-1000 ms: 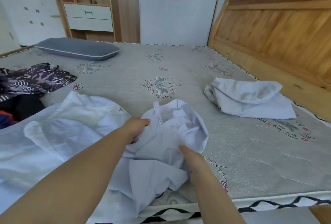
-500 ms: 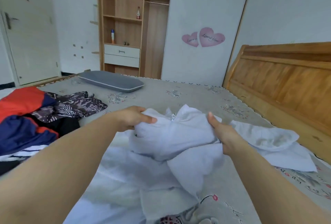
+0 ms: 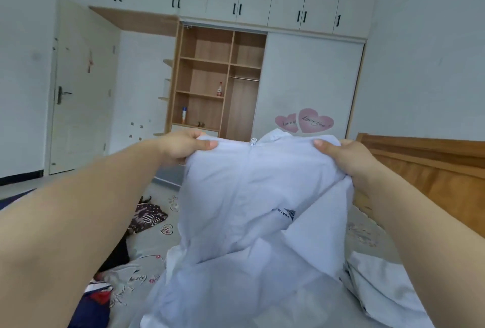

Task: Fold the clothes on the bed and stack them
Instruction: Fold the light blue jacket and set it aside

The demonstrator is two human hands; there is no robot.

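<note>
A pale blue zip-front jacket [image 3: 244, 196] hangs in the air in front of me, its zipper pull at the top centre and a small printed logo on its chest. My left hand [image 3: 183, 145] pinches its top left edge, thumb on the near side. My right hand [image 3: 346, 155] grips its top right edge the same way. The jacket's lower part drapes down toward the bed [image 3: 154, 243] and hides much of it. Another pale garment [image 3: 378, 283] lies on the bed at the lower right.
A dark patterned garment [image 3: 147, 215] and a red-and-navy one [image 3: 97, 301] lie on the bed's left side. The wooden headboard [image 3: 430, 170] rises at the right. An open wardrobe [image 3: 210, 78] and a door [image 3: 78, 86] stand beyond the bed.
Both hands have lifted the pale blue jacket from the bed up to chest height and spread its top edge apart. My view has tilted upward toward the wardrobe.
</note>
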